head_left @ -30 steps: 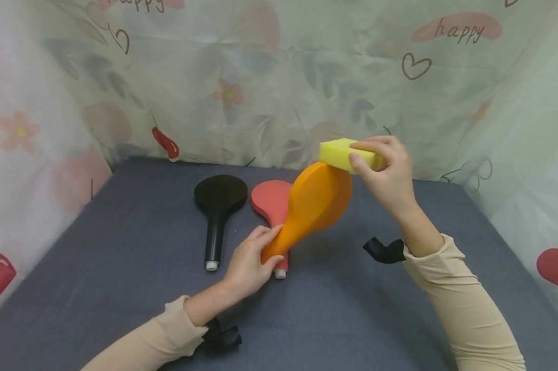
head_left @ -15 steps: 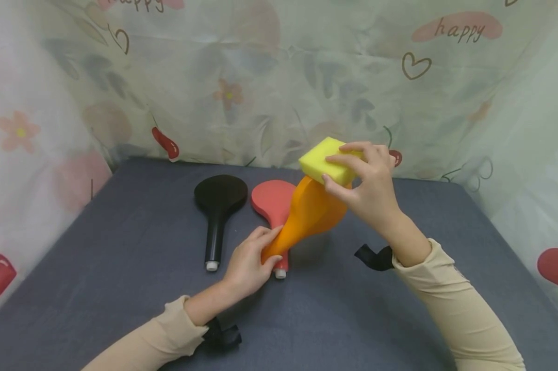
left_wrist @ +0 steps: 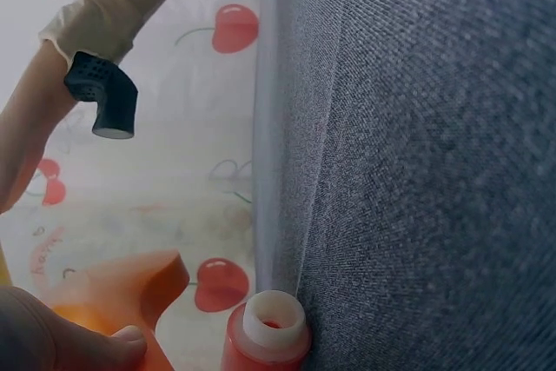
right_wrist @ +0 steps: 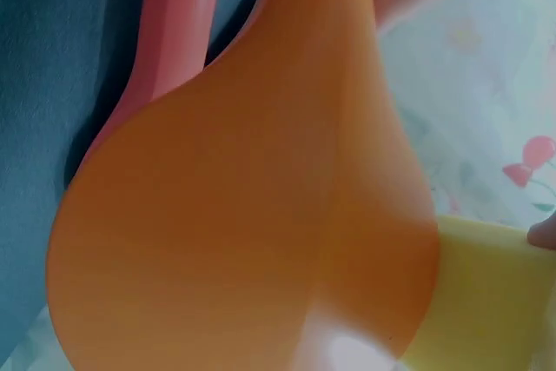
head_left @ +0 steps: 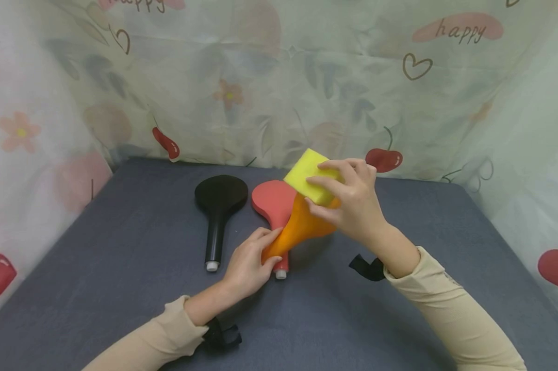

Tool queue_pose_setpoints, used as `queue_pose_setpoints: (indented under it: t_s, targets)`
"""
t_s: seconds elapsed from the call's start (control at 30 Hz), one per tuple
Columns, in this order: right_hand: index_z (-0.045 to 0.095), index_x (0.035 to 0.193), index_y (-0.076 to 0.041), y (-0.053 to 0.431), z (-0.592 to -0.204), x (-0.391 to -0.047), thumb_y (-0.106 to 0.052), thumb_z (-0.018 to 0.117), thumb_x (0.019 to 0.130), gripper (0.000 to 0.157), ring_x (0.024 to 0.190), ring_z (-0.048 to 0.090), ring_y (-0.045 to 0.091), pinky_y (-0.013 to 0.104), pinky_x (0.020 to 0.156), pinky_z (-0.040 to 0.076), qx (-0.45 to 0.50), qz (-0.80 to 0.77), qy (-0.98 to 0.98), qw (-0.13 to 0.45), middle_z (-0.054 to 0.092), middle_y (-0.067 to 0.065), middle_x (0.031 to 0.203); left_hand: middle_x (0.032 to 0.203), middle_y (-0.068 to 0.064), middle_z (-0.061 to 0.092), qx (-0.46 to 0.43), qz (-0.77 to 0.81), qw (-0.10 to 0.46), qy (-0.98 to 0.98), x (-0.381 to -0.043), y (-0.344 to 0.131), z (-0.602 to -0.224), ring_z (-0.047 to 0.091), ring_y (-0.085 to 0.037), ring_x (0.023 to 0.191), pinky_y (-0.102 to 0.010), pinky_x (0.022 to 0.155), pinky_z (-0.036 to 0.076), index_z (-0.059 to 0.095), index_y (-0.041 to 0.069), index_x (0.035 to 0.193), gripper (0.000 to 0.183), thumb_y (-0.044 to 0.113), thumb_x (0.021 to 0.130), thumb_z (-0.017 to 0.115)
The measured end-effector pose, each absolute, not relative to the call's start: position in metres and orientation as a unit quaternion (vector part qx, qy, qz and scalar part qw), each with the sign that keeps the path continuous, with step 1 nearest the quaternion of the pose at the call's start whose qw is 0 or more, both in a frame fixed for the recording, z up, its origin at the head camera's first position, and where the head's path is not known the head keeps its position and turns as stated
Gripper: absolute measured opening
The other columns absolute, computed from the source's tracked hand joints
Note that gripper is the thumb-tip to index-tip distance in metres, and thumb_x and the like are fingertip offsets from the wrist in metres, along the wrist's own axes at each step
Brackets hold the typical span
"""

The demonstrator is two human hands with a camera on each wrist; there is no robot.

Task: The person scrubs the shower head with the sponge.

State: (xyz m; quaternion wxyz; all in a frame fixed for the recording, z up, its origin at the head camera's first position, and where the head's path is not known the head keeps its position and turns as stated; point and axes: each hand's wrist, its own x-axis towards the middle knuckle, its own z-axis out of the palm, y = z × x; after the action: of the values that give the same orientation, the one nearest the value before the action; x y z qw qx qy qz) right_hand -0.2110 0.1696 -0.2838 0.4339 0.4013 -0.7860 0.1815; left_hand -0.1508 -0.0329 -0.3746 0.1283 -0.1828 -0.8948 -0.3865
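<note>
My left hand (head_left: 248,265) grips the handle of an orange paddle (head_left: 299,226), its round head raised and tilted up to the right above the table. Between thumb and fingers, my right hand (head_left: 357,203) pinches a yellow sponge (head_left: 307,172). In the right wrist view the sponge (right_wrist: 486,293) meets the edge of the orange paddle (right_wrist: 234,206); in the head view it covers the upper part of the paddle's head. Behind the left hand lies a red paddle (head_left: 272,198), partly hidden by the orange one.
A black paddle (head_left: 220,193) with a white handle end lies left of the red one on the dark grey table (head_left: 121,268). Printed cloth (head_left: 269,77) hangs behind the table and at both sides. Black devices (head_left: 367,268) are strapped at both wrists.
My right hand has moved the sponge left and down along the orange paddle's edge, tilting it. The left hand and the paddles on the table have stayed in place.
</note>
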Motion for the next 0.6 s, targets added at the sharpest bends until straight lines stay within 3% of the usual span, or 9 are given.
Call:
queue_pose_setpoints:
  t_s: [0.3,0.6]
  targets:
    - [0.073,0.091,-0.012,0.161,-0.303,-0.207,-0.021,0.082,0.061,0.032,0.095,0.047,0.035,0.050,0.073,0.035,0.461,0.148,-0.758,0.437,0.062,0.014,0.101,0.106,-0.007,0.061,-0.185,-0.397,0.126,-0.890,-0.151,-0.033,-0.375,0.058,-0.020,0.089,-0.037,0.083,0.053,0.056,0.003,0.127,0.054,0.005,0.076,0.075]
    - [0.073,0.092,-0.013,0.161,-0.304,-0.208,-0.019,0.082,0.064,0.030,0.098,0.050,0.036,0.048,0.077,0.035,0.465,0.118,-0.758,0.442,0.062,0.012,0.105,0.106,-0.007,0.061,-0.184,-0.400,0.126,-0.889,-0.151,-0.033,-0.374,0.058,-0.020,0.088,-0.037,0.083,0.053,0.056,0.003,0.127,0.054,0.006,0.077,0.075]
